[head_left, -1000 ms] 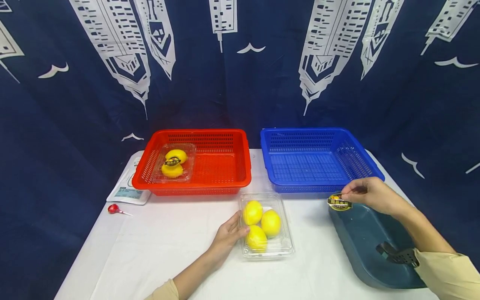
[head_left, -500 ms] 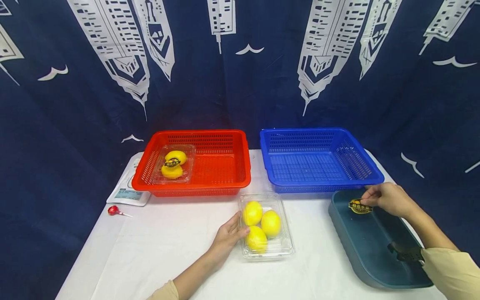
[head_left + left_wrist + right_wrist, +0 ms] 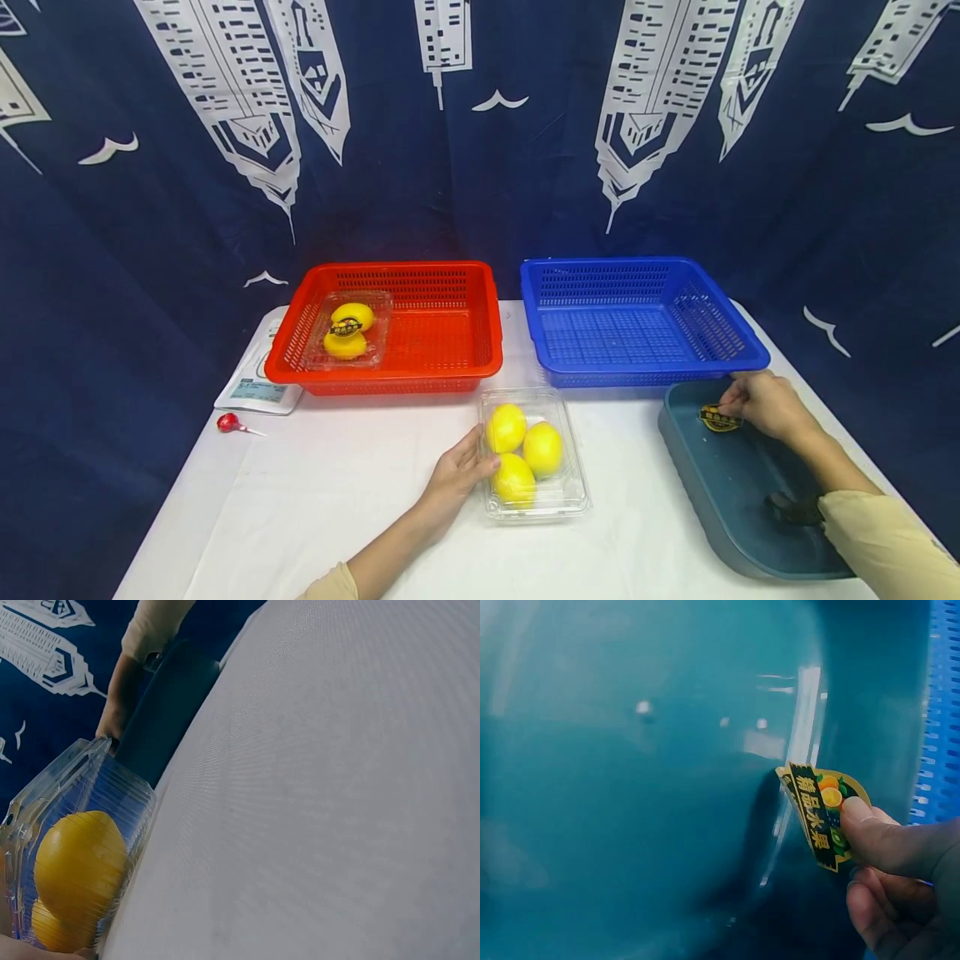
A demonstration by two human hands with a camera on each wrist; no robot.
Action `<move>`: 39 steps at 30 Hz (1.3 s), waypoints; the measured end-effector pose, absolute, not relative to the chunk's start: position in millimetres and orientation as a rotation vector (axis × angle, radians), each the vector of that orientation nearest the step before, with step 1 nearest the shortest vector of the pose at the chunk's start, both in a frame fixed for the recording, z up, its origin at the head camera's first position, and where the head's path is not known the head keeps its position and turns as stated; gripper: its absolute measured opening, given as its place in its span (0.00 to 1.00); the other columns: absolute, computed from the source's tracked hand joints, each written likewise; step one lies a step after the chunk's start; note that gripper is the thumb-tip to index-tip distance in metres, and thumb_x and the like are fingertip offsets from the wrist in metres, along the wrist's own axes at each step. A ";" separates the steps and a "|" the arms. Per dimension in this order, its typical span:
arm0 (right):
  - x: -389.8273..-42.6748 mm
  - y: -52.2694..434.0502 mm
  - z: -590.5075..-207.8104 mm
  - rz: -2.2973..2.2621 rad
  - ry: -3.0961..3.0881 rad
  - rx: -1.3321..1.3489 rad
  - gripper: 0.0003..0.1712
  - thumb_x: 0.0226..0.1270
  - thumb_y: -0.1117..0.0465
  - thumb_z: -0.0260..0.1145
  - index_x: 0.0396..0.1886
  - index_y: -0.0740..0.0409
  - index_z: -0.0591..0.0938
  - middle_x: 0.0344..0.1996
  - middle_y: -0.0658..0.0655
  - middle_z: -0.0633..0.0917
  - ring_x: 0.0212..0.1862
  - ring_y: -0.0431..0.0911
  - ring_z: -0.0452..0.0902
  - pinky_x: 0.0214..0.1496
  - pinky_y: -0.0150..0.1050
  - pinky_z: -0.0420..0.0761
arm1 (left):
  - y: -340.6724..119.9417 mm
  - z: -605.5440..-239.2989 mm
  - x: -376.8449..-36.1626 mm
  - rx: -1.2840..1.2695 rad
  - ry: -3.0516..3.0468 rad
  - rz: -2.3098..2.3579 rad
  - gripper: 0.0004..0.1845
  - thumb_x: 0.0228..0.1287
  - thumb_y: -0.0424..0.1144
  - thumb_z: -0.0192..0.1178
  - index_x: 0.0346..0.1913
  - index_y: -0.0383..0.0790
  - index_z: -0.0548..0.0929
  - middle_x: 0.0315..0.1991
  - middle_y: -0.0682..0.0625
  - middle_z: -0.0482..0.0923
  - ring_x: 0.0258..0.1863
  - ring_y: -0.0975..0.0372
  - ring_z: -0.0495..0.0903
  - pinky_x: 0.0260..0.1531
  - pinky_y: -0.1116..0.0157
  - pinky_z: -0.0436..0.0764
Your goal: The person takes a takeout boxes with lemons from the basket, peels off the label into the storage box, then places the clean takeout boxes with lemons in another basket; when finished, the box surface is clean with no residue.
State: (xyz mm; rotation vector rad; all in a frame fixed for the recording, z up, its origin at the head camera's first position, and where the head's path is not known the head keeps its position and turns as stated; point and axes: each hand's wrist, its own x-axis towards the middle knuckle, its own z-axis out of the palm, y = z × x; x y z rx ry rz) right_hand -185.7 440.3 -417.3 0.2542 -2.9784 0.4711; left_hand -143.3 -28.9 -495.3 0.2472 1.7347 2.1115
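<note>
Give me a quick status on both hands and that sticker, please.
Right hand pinches sticker over teal tray. Left hand rests against clear lemon box. Nothing in the way.

Before me hangs a dark blue curtain (image 3: 480, 167) printed with white skyscrapers and small white birds; it fills the whole back and both sides. My table (image 3: 322, 492) stands against it under a white cloth. The light is even and bright, with soft shadows.

Two baskets (image 3: 384, 325) behind — clamshell (image 3: 534, 454) before, tray (image 3: 731, 492) seemingly rightmost.
</note>
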 end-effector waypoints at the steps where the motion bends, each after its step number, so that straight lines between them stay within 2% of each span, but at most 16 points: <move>1: -186.0 439.9 -418.8 0.452 -2.974 0.260 0.07 0.48 0.68 0.75 0.19 0.58 0.84 0.18 0.49 0.84 0.23 0.37 0.74 0.24 0.36 0.72 | -28.9 -495.2 -143.2 0.247 1.735 2.110 0.43 0.67 0.41 0.59 0.76 0.29 0.47 0.78 0.36 0.42 0.78 0.46 0.44 0.74 0.57 0.53; 7: -183.6 434.4 -427.4 0.294 -2.916 0.323 0.07 0.47 0.69 0.74 0.17 0.58 0.83 0.16 0.48 0.82 0.23 0.39 0.73 0.25 0.40 0.73 | -28.9 -495.5 -143.7 0.245 1.740 2.108 0.43 0.67 0.40 0.59 0.76 0.29 0.48 0.78 0.36 0.43 0.78 0.46 0.44 0.74 0.57 0.53; 17: -180.9 430.3 -436.7 0.268 -2.893 0.266 0.03 0.50 0.68 0.72 0.22 0.63 0.84 0.18 0.53 0.84 0.22 0.44 0.76 0.25 0.48 0.77 | -28.9 -495.2 -144.1 0.244 1.748 2.103 0.43 0.67 0.41 0.59 0.76 0.29 0.47 0.78 0.37 0.43 0.78 0.47 0.43 0.74 0.57 0.52; 23: -179.2 430.7 -436.3 0.300 -2.978 0.248 0.10 0.46 0.66 0.76 0.27 0.67 0.84 0.21 0.58 0.85 0.25 0.51 0.80 0.28 0.53 0.78 | -28.3 -495.5 -144.3 0.245 1.739 2.107 0.43 0.67 0.40 0.59 0.76 0.29 0.47 0.78 0.37 0.43 0.78 0.47 0.43 0.74 0.58 0.53; 26: -179.4 429.6 -437.0 0.298 -3.012 0.242 0.13 0.44 0.66 0.77 0.28 0.70 0.84 0.22 0.60 0.85 0.25 0.51 0.79 0.29 0.52 0.79 | -28.3 -495.9 -144.2 0.246 1.736 2.111 0.43 0.67 0.40 0.59 0.76 0.29 0.47 0.78 0.37 0.43 0.78 0.47 0.43 0.74 0.58 0.53; 33: -177.2 429.1 -439.2 0.305 -3.010 0.232 0.12 0.45 0.67 0.76 0.28 0.70 0.85 0.21 0.58 0.85 0.25 0.48 0.78 0.27 0.49 0.79 | -28.7 -496.1 -143.6 0.247 1.727 2.115 0.43 0.67 0.40 0.59 0.76 0.29 0.47 0.78 0.36 0.42 0.78 0.46 0.43 0.74 0.58 0.53; 39: -175.5 429.5 -439.7 0.331 -3.011 0.208 0.14 0.46 0.66 0.76 0.31 0.72 0.84 0.25 0.63 0.87 0.29 0.55 0.82 0.32 0.55 0.80 | -29.1 -496.6 -143.7 0.250 1.724 2.114 0.44 0.66 0.41 0.60 0.76 0.28 0.47 0.78 0.36 0.42 0.78 0.46 0.43 0.74 0.56 0.52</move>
